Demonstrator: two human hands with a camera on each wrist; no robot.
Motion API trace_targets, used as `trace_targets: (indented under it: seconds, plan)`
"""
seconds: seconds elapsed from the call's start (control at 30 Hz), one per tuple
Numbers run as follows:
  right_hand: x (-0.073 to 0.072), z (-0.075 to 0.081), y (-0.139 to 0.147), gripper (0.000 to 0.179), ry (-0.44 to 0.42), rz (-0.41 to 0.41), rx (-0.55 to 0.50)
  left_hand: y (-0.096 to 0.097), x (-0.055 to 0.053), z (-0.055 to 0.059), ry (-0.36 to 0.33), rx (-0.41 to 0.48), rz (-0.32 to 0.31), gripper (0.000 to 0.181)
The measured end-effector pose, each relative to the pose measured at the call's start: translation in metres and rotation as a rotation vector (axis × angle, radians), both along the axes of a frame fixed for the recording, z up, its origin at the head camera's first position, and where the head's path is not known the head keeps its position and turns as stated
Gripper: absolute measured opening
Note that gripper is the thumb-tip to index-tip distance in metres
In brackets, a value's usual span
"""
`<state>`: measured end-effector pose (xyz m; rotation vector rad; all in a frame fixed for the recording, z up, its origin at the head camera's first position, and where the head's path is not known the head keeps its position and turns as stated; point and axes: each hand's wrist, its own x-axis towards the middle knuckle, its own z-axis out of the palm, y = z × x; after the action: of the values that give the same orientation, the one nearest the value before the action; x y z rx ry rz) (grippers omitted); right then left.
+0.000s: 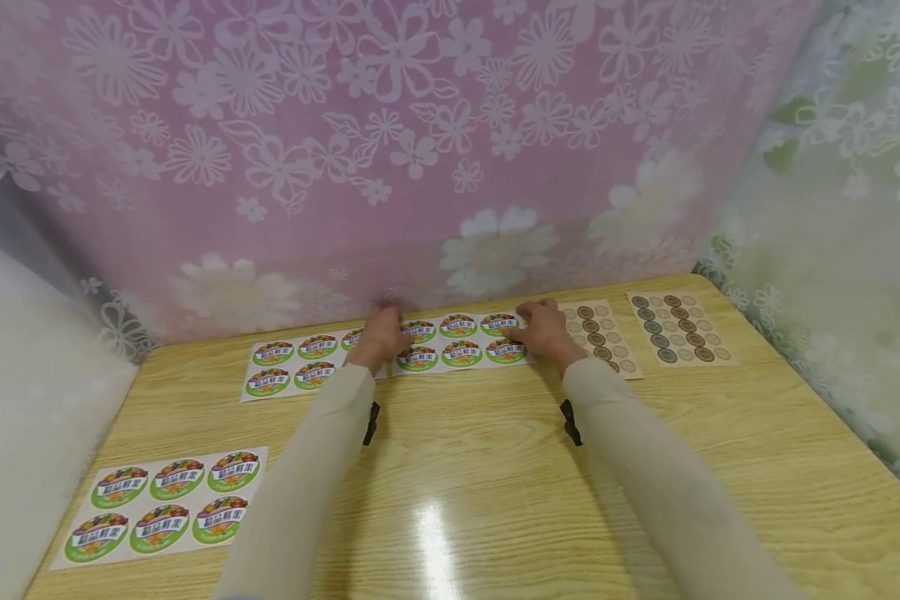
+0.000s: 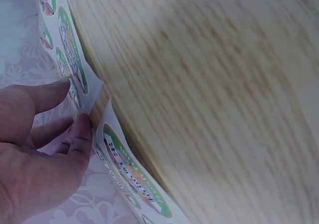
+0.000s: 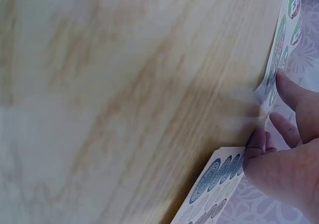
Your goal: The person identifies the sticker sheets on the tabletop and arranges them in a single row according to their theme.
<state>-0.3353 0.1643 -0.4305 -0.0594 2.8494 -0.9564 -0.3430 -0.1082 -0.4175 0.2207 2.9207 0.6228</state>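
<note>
Side by side, two hands in pale sleeves (image 1: 292, 492) bracket a white label sheet (image 1: 482, 338) at the centre of the frame, flat on a wood-grain table (image 1: 487, 450) along its far edge. Its long axis runs left to right, tilting slightly up toward the right, and the tops of its six round fruit labels (image 1: 459, 325) point to the pink floral curtain (image 1: 330, 183). The left hand (image 1: 384, 335) touches the sheet's left end, thumb spread from loosely bent fingers; in the left wrist view, a narrow strip of wood divides it from the neighbouring fruit sheet (image 1: 293, 364). The right hand (image 1: 546, 332), also relaxed with thumb apart, rests on the right end, beside a tan seal sheet (image 1: 603, 337) patterned with small round seals. Another fruit sheet (image 1: 138, 508) lies at lower left, its long side rising to the right and its six labels in two rows, while a second tan sheet (image 1: 682, 329) at right carries brown, dark and pale seals in columns that run from the far edge toward the viewer
</note>
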Motion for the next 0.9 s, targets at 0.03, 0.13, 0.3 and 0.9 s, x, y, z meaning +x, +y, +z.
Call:
trace_targets:
  seconds: [0.03, 0.13, 0.3, 0.9]
  plan:
    - [0.0, 0.0011, 0.0005, 0.057, -0.012, 0.005, -0.005, 0.0003, -0.0002, 0.0002, -0.003, -0.002, -0.005, 0.033]
    - [-0.0005, 0.0055, 0.0008, 0.058, -0.046, 0.017, -0.011, 0.0012, -0.0007, 0.0022, -0.017, 0.004, -0.003, 0.034]
    - [-0.0031, 0.0074, -0.0007, 0.064, -0.054, 0.023, 0.026, 0.0015, -0.001, 0.0063, -0.031, -0.002, 0.006, 0.018]
    - [-0.0019, 0.0089, -0.0027, 0.062, -0.093, 0.007, 0.035, -0.0079, -0.0076, 0.0057, -0.083, 0.007, -0.008, 0.038]
